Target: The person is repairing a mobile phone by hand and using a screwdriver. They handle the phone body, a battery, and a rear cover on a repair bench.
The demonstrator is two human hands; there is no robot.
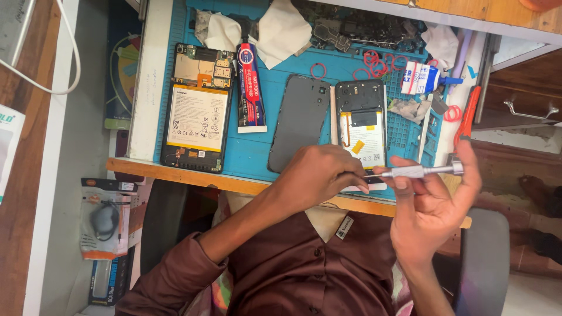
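Mid frame: right hand (436, 205) grips silver screwdriver (418, 171) sideways; left hand (319, 175) pinches its tip, likely seating a bit. Next likely needs tip lowered onto opened phone (361, 120).

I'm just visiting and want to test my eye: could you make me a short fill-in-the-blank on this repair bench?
1. The right hand holds a silver ____.
2. The work mat is coloured ____.
3. The glue tube lies between the opened tablet and the dark ____ cover.
4. The left hand touches the tool's ____.

Missing: screwdriver; blue; back; tip
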